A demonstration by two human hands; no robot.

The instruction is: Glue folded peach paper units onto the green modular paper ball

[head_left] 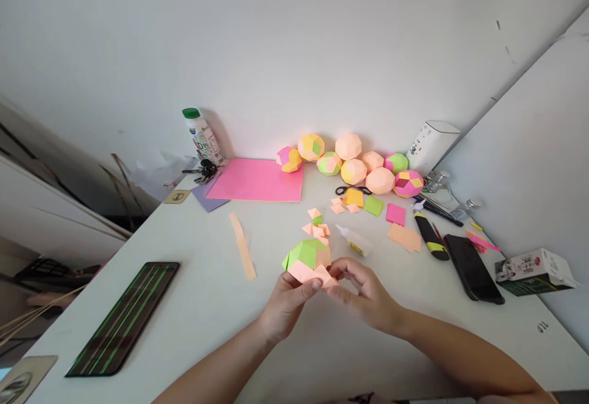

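Observation:
A partly built folded-paper ball point(307, 255), green on top and peach below, is held up above the near side of the table. My left hand point(288, 303) grips it from the left and below, with the thumb on its near face. My right hand point(363, 293) pinches a peach flap at its right edge between thumb and fingers. Just beyond the ball lie several small folded peach paper pieces point(321, 230) and a green one point(317, 220). A white glue bottle point(354, 241) rests on its side to the right of them.
Finished paper balls point(380, 180) line the wall. Black scissors point(353, 190), sticky-note stacks point(373, 205), a utility knife point(431, 236) and a phone point(473, 268) lie rightward. A peach strip point(242, 246), pink sheet point(257, 180) and dark striped tray point(123, 318) lie left. A milk carton point(534, 272) stands far right.

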